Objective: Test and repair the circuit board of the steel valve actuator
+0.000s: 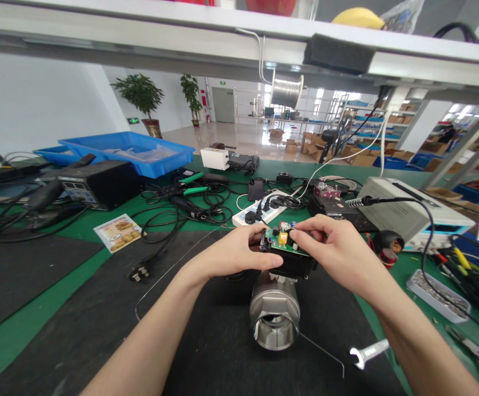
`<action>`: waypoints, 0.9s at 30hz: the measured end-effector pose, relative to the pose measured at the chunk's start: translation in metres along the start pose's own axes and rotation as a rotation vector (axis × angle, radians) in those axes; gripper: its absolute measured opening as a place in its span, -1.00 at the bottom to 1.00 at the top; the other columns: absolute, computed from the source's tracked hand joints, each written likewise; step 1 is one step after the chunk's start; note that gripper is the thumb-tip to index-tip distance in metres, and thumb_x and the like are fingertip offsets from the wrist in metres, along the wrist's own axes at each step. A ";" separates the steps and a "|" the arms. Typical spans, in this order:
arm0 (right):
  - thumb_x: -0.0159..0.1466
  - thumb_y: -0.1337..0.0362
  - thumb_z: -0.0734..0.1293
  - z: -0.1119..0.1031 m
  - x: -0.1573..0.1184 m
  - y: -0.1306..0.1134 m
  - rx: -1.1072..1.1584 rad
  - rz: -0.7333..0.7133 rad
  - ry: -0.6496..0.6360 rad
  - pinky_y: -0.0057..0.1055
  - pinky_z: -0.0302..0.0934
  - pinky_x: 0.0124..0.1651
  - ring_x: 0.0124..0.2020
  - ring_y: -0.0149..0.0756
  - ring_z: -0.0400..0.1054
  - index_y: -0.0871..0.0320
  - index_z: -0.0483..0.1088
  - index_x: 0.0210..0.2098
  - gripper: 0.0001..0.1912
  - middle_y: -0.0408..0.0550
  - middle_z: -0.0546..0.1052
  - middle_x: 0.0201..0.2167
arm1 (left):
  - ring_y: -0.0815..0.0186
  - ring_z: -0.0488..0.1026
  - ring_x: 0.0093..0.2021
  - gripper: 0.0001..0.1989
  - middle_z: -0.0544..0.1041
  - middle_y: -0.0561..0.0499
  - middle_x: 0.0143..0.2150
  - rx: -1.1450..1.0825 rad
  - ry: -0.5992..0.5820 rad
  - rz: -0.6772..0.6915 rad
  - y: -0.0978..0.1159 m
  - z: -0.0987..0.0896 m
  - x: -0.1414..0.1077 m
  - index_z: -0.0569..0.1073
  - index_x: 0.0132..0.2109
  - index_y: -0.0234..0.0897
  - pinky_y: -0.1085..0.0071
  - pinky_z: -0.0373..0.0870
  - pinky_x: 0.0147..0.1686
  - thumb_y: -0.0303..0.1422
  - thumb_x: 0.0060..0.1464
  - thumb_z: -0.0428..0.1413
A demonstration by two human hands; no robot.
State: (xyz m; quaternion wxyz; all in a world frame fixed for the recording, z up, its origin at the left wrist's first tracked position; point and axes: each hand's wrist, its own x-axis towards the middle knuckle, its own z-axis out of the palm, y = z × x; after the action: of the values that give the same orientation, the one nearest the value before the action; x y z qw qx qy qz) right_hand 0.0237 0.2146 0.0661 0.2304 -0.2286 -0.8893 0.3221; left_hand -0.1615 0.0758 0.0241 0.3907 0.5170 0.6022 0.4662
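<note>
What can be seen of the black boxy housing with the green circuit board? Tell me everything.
The black boxy housing, apparently plastic, sits above a silver cylindrical metal fitting. Its uncovered top exposes a green circuit board bearing a yellow blocky component and smaller dark, white and blue parts. The left grip holds its left side; the right grip has fingertips at the board's right, partly hiding it.

A green circuit board (286, 246) is exposed atop a black box (295, 266). The box is mounted above a shiny metal pipe fitting (275, 303), its round opening turned toward the camera.
</note>
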 end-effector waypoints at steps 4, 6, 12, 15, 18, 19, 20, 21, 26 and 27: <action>0.30 0.07 0.37 0.000 0.000 0.000 0.000 0.002 0.000 -0.32 0.13 -0.32 -0.37 -0.25 0.36 0.09 0.63 -0.21 -0.73 -0.10 0.57 -0.39 | 0.25 0.52 -0.03 -0.48 0.58 0.08 -0.01 -0.013 -0.009 0.013 0.002 0.001 0.000 0.47 0.08 -0.20 0.45 0.46 -0.12 -0.12 0.03 0.38; 0.30 0.07 0.38 0.000 0.000 0.000 -0.004 0.002 0.002 -0.33 0.12 -0.34 -0.39 -0.27 0.34 0.10 0.63 -0.22 -0.73 -0.11 0.56 -0.42 | 0.23 0.52 -0.03 -0.47 0.57 0.07 -0.02 -0.006 -0.006 0.011 0.002 0.001 0.001 0.47 0.07 -0.22 0.43 0.47 -0.12 -0.11 0.03 0.38; 0.30 0.08 0.38 0.000 0.000 -0.002 -0.009 -0.007 0.004 -0.35 0.09 -0.36 -0.42 -0.29 0.29 0.10 0.64 -0.22 -0.74 -0.13 0.51 -0.47 | 0.20 0.52 -0.03 -0.47 0.57 0.05 -0.01 -0.006 -0.006 0.000 0.001 0.001 0.001 0.46 0.07 -0.22 0.40 0.47 -0.12 -0.11 0.02 0.38; 0.31 0.08 0.37 0.000 0.000 -0.002 0.000 -0.005 -0.001 -0.35 0.11 -0.35 -0.40 -0.27 0.32 0.11 0.64 -0.22 -0.73 -0.11 0.54 -0.45 | 0.18 0.52 -0.04 -0.46 0.57 0.03 -0.01 -0.003 -0.004 -0.003 0.001 0.001 0.001 0.46 0.05 -0.23 0.38 0.47 -0.12 -0.10 0.01 0.38; 0.31 0.08 0.37 0.000 0.001 -0.002 -0.006 -0.005 -0.002 -0.34 0.10 -0.36 -0.41 -0.27 0.32 0.10 0.64 -0.22 -0.73 -0.12 0.53 -0.45 | 0.19 0.52 -0.06 -0.47 0.57 0.03 -0.02 -0.004 -0.003 -0.002 0.002 0.001 0.001 0.46 0.05 -0.23 0.37 0.46 -0.12 -0.10 0.01 0.38; 0.31 0.09 0.37 0.000 0.000 -0.002 -0.008 -0.007 -0.002 -0.34 0.10 -0.36 -0.41 -0.27 0.32 0.10 0.64 -0.22 -0.74 -0.12 0.53 -0.45 | 0.20 0.52 -0.07 -0.47 0.57 0.04 -0.02 -0.006 -0.003 -0.001 0.002 0.001 0.001 0.46 0.05 -0.23 0.37 0.46 -0.12 -0.10 0.01 0.38; 0.31 0.09 0.37 0.000 0.000 -0.002 -0.010 -0.008 -0.002 -0.34 0.10 -0.35 -0.41 -0.28 0.31 0.10 0.64 -0.22 -0.74 -0.12 0.53 -0.46 | 0.21 0.51 -0.06 -0.47 0.57 0.05 -0.02 -0.008 -0.004 -0.001 0.002 0.001 0.000 0.46 0.05 -0.22 0.38 0.46 -0.11 -0.10 0.01 0.38; 0.31 0.09 0.37 0.000 0.000 -0.002 -0.010 -0.008 -0.002 -0.33 0.10 -0.35 -0.41 -0.28 0.32 0.10 0.64 -0.22 -0.74 -0.12 0.53 -0.45 | 0.21 0.51 -0.06 -0.48 0.57 0.05 -0.02 -0.010 -0.004 -0.003 0.002 0.001 0.000 0.46 0.05 -0.22 0.38 0.46 -0.11 -0.10 0.01 0.38; 0.31 0.08 0.37 -0.001 -0.001 -0.001 0.001 -0.006 0.001 -0.34 0.10 -0.35 -0.41 -0.28 0.31 0.11 0.63 -0.22 -0.73 -0.13 0.53 -0.45 | 0.21 0.51 -0.06 -0.46 0.56 0.04 -0.05 0.002 0.003 -0.004 0.001 0.002 0.001 0.46 0.05 -0.24 0.38 0.46 -0.12 -0.09 0.00 0.39; 0.31 0.08 0.37 -0.001 -0.001 -0.001 -0.001 -0.007 0.001 -0.34 0.10 -0.36 -0.42 -0.28 0.31 0.11 0.63 -0.22 -0.73 -0.13 0.52 -0.46 | 0.21 0.51 -0.07 -0.46 0.56 0.04 -0.05 0.001 0.002 -0.003 0.001 0.002 0.001 0.46 0.05 -0.24 0.38 0.46 -0.13 -0.09 0.01 0.39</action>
State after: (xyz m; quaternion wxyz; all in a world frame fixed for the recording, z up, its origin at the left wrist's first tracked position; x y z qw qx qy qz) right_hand 0.0246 0.2136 0.0674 0.2317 -0.2255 -0.8902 0.3209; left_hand -0.1597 0.0767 0.0242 0.3906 0.5160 0.6037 0.4656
